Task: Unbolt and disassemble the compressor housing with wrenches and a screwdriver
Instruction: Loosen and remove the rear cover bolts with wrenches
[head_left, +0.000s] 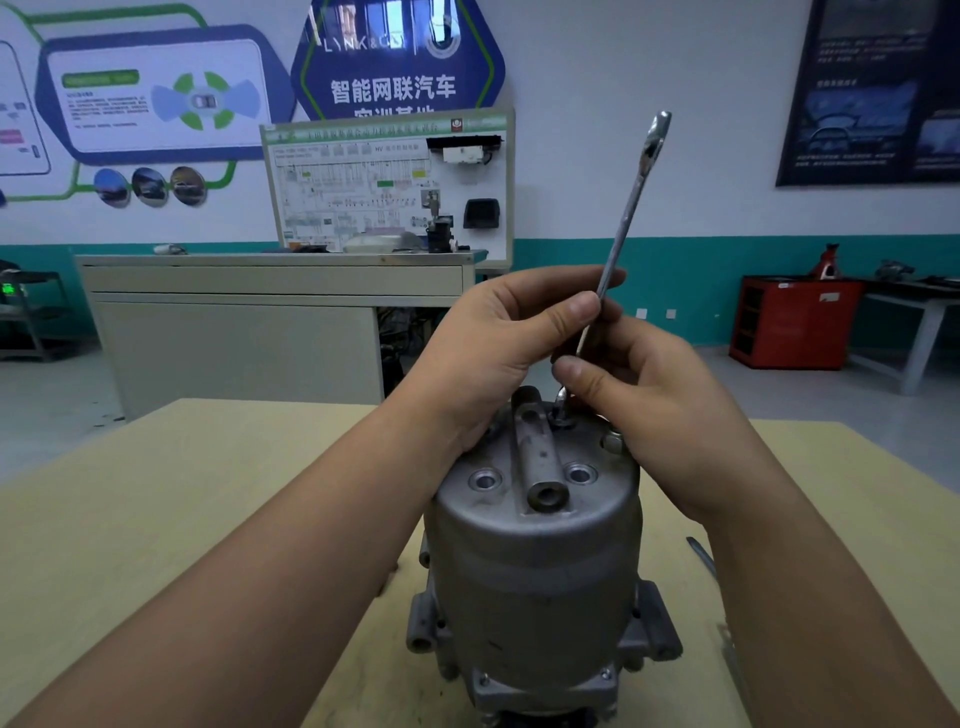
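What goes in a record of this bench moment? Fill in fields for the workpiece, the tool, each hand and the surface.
workpiece: compressor housing, standing on end
tool: wrench, near upright, lower end at a bolt on the housing's top
left hand: pinches the wrench shaft higher up
right hand: pinches the shaft lower, near the bolt
surface: tan table; another metal tool lies right of the housing

one compressor (535, 571), one wrench (631, 202), two hands (498, 353) (654, 395)

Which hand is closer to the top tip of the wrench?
Left. The left hand grips the wrench shaft higher up; the right hand pinches it lower, just above the compressor.
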